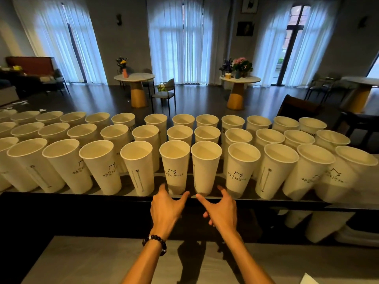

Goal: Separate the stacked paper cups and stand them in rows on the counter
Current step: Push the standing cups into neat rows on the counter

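tall white paper cups [174,165] are standing upright in three rows on the dark glossy counter [82,196], mouths pointing up. the left hand [166,208] and right hand [220,210] are hovering at the front row's bases, fingers spread, gripping nothing.
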Available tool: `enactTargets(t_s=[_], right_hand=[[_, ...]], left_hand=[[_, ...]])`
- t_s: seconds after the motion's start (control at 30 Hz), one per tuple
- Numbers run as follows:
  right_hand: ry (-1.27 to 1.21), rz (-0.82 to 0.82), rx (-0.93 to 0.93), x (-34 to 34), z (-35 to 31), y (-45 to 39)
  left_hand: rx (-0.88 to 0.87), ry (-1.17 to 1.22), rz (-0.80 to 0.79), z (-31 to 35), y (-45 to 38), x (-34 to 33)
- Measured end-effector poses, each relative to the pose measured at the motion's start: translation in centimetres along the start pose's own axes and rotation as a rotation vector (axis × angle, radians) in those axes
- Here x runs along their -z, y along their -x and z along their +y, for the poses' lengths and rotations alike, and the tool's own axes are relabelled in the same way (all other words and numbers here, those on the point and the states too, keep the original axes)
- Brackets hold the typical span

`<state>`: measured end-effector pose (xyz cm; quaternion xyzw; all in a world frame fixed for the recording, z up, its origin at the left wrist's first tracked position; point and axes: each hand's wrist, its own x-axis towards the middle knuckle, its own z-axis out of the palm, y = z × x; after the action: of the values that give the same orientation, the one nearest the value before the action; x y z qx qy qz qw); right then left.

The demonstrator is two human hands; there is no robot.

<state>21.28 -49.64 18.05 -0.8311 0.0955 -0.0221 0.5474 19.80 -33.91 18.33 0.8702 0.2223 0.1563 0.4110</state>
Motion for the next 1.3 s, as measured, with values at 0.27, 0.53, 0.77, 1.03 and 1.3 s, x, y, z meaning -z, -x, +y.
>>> enactTargets(t_s=[0.27, 0.53, 0.77, 1.03, 1.3], right_hand=[[0.271, -0.041, 0.05, 0.0, -1.1, -1.4], [0.267, 0.011, 0.04, -1.1, -1.8, -2.0], [0.294, 0.029, 0.065, -0.6, -1.3, -1.6], [0.378, 0.055, 0.093, -0.6, -1.2, -1.5], [0.338, 0.155, 0.18, 0.2, 0.5, -0.8]], left_hand=[[0.027, 0.093, -0.082, -0.1, -1.5, -0.4], [0.02, 0.124, -0.105, -0.4, -1.9, -0.4], [0.002, 0.104, -0.089, -0.9, -1.5, 0.0], [0.015, 0.012, -0.081, -0.9, -1.8, 0.2], [0.031, -0.026, 0.009, -1.5, -0.6, 0.0]])
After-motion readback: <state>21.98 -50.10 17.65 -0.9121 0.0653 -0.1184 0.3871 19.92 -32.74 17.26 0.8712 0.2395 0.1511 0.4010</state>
